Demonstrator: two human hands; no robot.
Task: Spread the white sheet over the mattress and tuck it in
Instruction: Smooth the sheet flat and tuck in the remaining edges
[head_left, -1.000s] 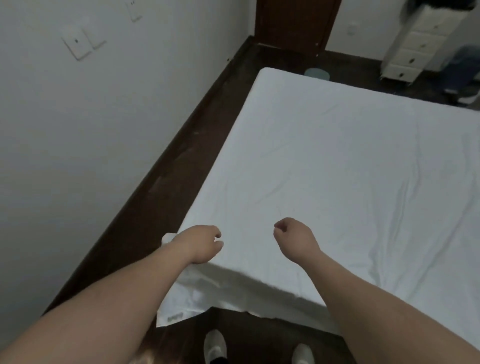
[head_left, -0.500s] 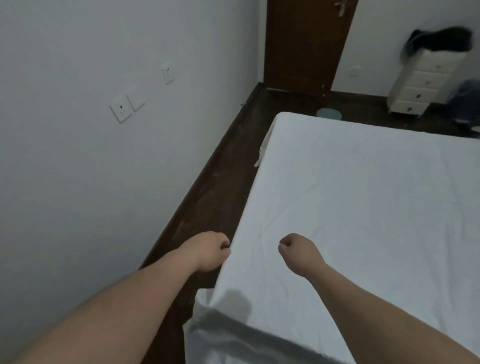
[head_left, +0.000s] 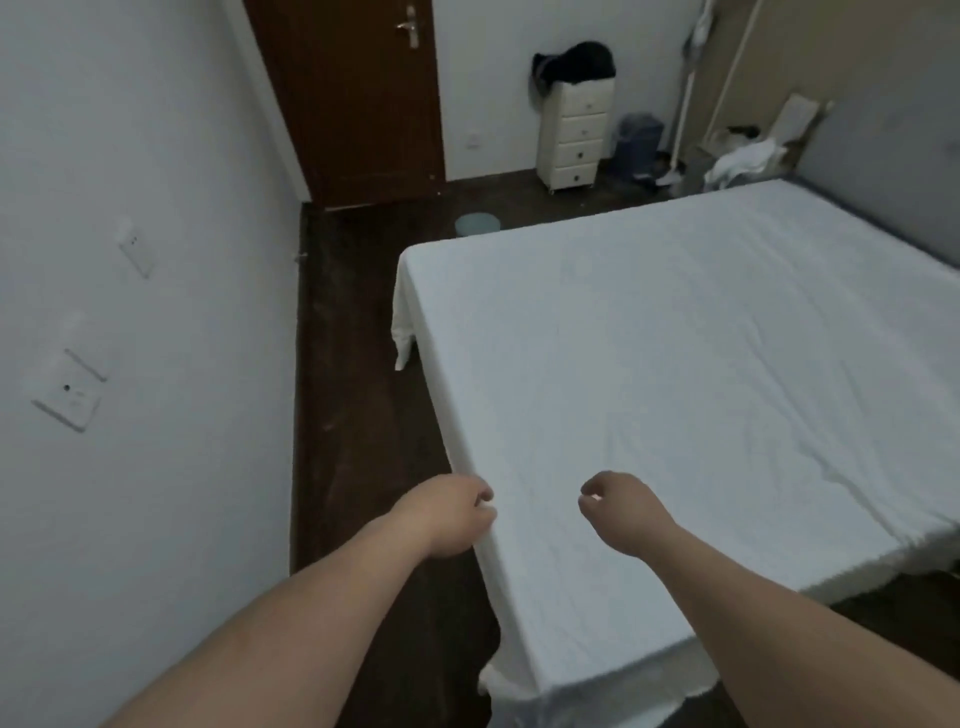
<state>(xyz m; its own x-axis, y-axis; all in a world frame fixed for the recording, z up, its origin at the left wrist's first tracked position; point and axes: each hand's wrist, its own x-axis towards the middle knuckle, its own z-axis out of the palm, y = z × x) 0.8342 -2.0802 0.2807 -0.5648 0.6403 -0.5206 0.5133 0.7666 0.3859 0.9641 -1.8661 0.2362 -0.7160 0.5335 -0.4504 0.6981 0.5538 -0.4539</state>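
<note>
Both fists curled: left hand (head_left: 449, 514) seems to pinch white sheet (head_left: 675, 395) at the mattress's near-left edge, right hand (head_left: 618, 506) hovers empty above. Sheet's draped untucked; a hard yank could drag the far corner off.

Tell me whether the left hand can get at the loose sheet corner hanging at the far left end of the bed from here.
Probably not: the left hand grips the white sheet at the near edge, and the hanging corner lies well beyond it.
</note>
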